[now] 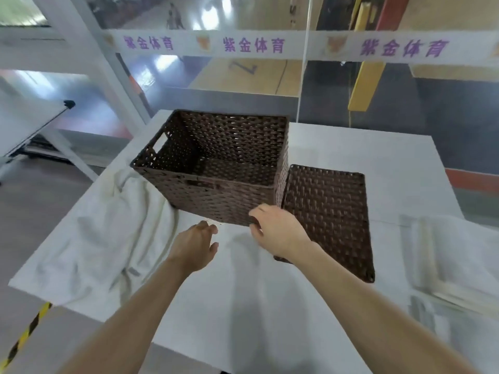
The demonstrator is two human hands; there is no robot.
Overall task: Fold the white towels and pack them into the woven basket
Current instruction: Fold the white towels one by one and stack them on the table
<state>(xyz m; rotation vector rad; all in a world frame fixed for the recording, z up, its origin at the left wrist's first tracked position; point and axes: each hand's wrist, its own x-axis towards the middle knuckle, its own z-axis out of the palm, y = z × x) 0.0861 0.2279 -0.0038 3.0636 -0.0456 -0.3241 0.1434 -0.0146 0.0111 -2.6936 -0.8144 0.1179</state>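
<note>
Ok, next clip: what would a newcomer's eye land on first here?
The dark woven basket, open and empty, standing mid-table, with its flat woven lid lying just right of it. Then the two bare hands reaching toward the basket's near wall, left hand open, right hand at the corner. A crumpled white towel sprawls on the left.

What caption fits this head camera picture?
Two hands reach toward an empty basket, towel beside it.

The dark brown woven basket [216, 168] stands open on top, with nothing inside to block entry. Its flat brown woven lid [328, 217] lies just beside it on the right; a crumpled white towel [108, 233] fills the left side of the white table [351, 147].
</note>
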